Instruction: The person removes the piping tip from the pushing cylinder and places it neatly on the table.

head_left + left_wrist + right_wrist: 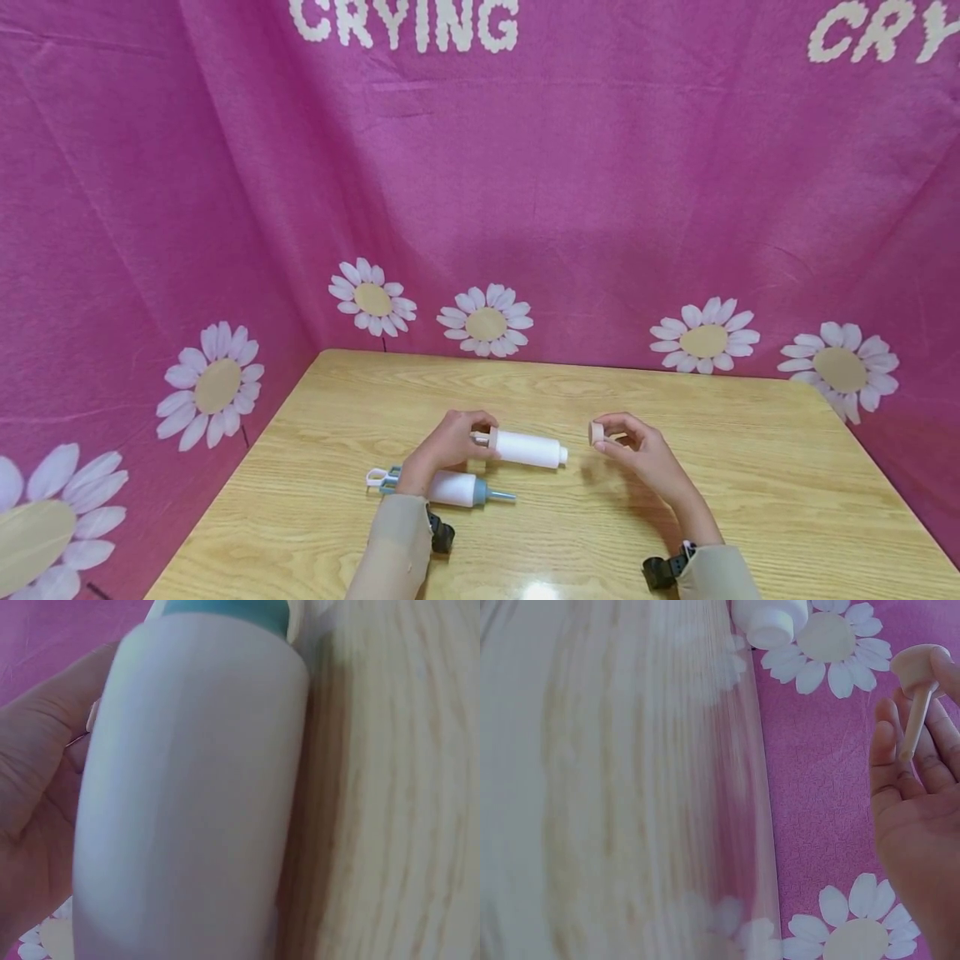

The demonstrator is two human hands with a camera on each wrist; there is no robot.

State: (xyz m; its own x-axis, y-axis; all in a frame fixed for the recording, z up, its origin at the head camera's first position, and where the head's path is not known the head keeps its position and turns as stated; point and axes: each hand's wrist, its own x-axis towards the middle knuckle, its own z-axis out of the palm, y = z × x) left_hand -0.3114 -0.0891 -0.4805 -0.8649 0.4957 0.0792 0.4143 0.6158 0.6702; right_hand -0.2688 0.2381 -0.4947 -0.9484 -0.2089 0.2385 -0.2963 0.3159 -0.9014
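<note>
My left hand (450, 440) holds a white decorating syringe (527, 448) by its beige collar end, tilted slightly, its narrow white tip pointing right. My right hand (643, 454) pinches a beige nozzle cap (596, 433) between thumb and fingers, a gap away from that tip. In the right wrist view the cap (913, 667) shows a thin spout pointing toward the palm. A second white syringe (453, 489) with a teal collar and spout lies on the table under my left wrist. Its barrel (191, 787) fills the left wrist view and hides part of the left hand.
Both hands are over a light wood table (750, 467). A magenta cloth (570, 208) with daisies and white letters hangs along its back and left. The teal syringe's loop handle (382, 477) sticks out left of my forearm.
</note>
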